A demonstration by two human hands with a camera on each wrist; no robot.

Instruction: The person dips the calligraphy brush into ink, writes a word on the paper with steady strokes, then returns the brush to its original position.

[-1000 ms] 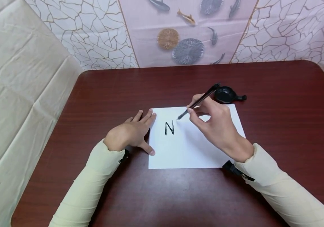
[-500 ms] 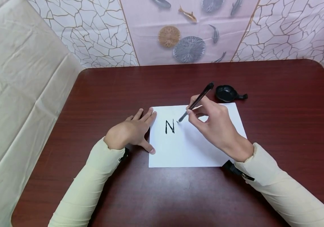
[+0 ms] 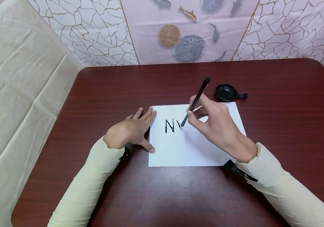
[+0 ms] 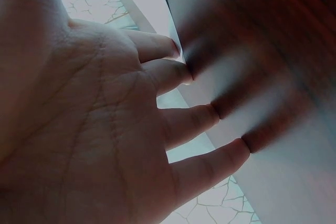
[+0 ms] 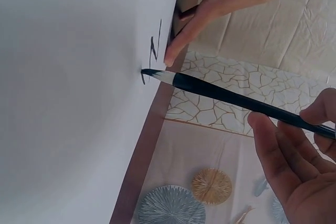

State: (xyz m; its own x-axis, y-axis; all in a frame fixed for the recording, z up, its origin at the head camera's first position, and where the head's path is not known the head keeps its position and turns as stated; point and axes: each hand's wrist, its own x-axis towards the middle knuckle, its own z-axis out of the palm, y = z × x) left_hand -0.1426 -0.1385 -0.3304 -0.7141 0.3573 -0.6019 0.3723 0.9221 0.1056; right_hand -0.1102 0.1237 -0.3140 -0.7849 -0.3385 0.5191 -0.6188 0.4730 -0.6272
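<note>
My right hand (image 3: 214, 123) pinches a dark-handled ink brush (image 3: 197, 97) between thumb and fingers. In the right wrist view the brush (image 5: 226, 95) has white bristles with a black tip, and that tip meets the paper (image 5: 68, 103) at the lower end of a short slanted stroke. Left of the stroke, a black letter N (image 3: 170, 126) stands on the white sheet of paper (image 3: 176, 151). My left hand (image 3: 130, 132) lies spread at the sheet's left edge, thumb and some fingertips on the paper. In the left wrist view its fingers (image 4: 194, 124) are straight, fingertips on the tabletop side.
A small black dish with a short handle (image 3: 226, 92) sits just beyond the paper's upper right corner. The dark red wooden table (image 3: 116, 85) ends at a patterned cloth backdrop (image 3: 94, 31), with a plain cream cloth (image 3: 17, 78) along the left.
The brush tip has moved down and slightly right, leaving a new slanted stroke beside the N. The brush has become more upright. My left hand stays in place.
</note>
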